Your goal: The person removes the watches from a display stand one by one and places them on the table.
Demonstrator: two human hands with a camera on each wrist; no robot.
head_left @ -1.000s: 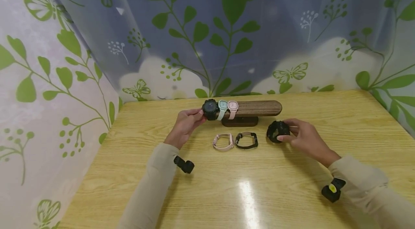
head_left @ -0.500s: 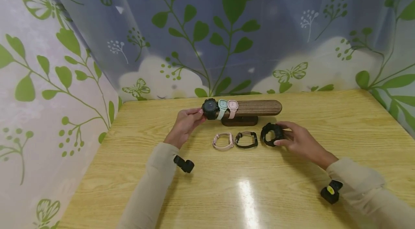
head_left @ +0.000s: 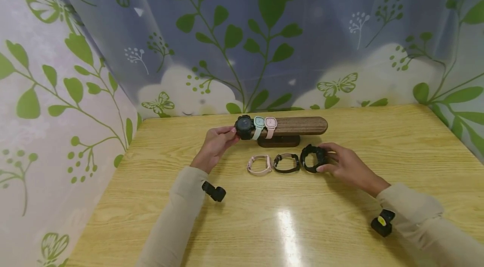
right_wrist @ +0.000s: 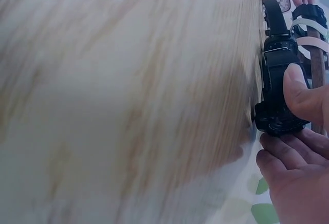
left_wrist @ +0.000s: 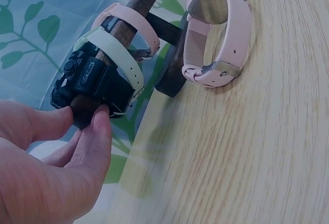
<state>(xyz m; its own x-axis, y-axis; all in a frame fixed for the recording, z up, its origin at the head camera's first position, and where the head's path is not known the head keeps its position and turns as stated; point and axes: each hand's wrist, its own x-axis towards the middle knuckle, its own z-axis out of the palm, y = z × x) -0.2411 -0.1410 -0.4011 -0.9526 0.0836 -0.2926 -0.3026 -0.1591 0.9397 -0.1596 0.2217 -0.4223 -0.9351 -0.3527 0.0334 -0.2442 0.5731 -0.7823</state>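
A wooden watch stand (head_left: 302, 126) carries a chunky black watch (head_left: 244, 126), a mint-green watch (head_left: 259, 122) and a pink watch (head_left: 270, 123) at its left part. My left hand (head_left: 216, 147) pinches the bar's left end, thumb and fingertips close against the black watch, as the left wrist view shows. A second chunky black watch (head_left: 308, 160) stands on its side on the table, strap looped, and my right hand (head_left: 345, 166) holds it between thumb and fingers. Left of it lie a slim black watch (head_left: 286, 170) and a pale pink watch (head_left: 260, 172), both with looped straps.
All this stands on a light wood-grain table (head_left: 242, 225). A patterned curtain (head_left: 219, 65) with leaves and butterflies hangs behind the table and along its left side. Small black cameras are strapped to both sleeves.
My right hand has moved left with the chunky black watch, setting it close beside the slim black watch. My left hand stays on the stand's end.
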